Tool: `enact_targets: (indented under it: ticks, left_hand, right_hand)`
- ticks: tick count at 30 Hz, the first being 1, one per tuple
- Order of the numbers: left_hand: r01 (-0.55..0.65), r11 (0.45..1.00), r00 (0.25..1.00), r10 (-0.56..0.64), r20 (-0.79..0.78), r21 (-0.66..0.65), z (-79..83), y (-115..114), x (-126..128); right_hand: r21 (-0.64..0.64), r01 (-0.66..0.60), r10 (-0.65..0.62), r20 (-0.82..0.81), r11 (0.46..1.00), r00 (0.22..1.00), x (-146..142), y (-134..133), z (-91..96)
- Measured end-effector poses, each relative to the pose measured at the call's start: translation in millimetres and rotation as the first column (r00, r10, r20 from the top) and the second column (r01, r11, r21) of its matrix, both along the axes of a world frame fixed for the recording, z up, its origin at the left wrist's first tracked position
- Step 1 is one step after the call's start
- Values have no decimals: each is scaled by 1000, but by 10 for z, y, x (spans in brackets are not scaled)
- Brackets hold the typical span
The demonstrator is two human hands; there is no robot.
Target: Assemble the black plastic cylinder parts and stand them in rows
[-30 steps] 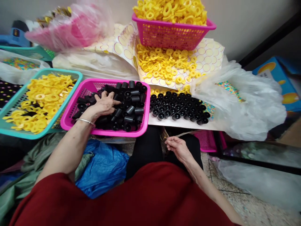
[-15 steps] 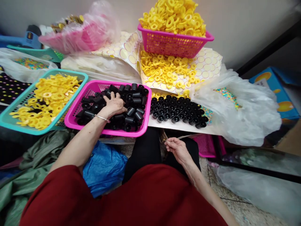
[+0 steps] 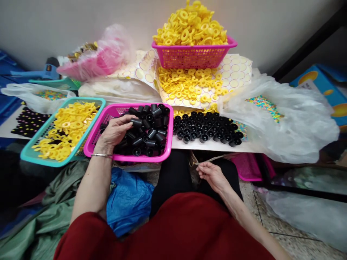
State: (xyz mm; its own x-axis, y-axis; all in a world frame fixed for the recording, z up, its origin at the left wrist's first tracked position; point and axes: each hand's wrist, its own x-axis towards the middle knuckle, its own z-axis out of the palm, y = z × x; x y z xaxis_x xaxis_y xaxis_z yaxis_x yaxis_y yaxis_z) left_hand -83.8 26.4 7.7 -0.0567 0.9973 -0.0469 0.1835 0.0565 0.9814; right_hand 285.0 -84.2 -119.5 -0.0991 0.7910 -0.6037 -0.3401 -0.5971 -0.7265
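My left hand [image 3: 115, 130] is in the near pink basket [image 3: 142, 157], which is full of black plastic tubes [image 3: 150, 131]. Its fingers are curled round some of the tubes. My right hand [image 3: 213, 174] rests over my lap, below the board's edge, pinched on a thin pale stick [image 3: 213, 159]. Rows of black tubes standing upright [image 3: 206, 126] fill the white board just right of the basket.
A teal basket [image 3: 31, 157] of yellow rings stands at the left. Loose yellow rings [image 3: 189, 85] lie on printed sheets, with a heaped pink basket [image 3: 193, 56] behind them. Clear plastic bags [image 3: 287, 119] are at the right, and blue and green cloth [image 3: 127, 198] at my knees.
My left hand has gone from lying spread on the tubes to curling round some of them at the basket's left side. The right hand has stayed over my lap.
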Motion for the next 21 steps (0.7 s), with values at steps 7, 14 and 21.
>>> enact_targets:
  ticks: [7,14,21]
  left_hand:
    - [-159,981,975,173,-138,107,69,22,-226]
    - [-510,854,798,514,-315,101,28,-124,-597]
    - [-640,755,541,576,-613,144,-111,-224,-919]
  right_hand:
    - [-29,30,-30,7,999,1000,57,-19,-37]
    - [-22,-11,11,9,1000,1000,57,-10,-67]
    - [145,-227,208,133,963,969,-249,141,148]
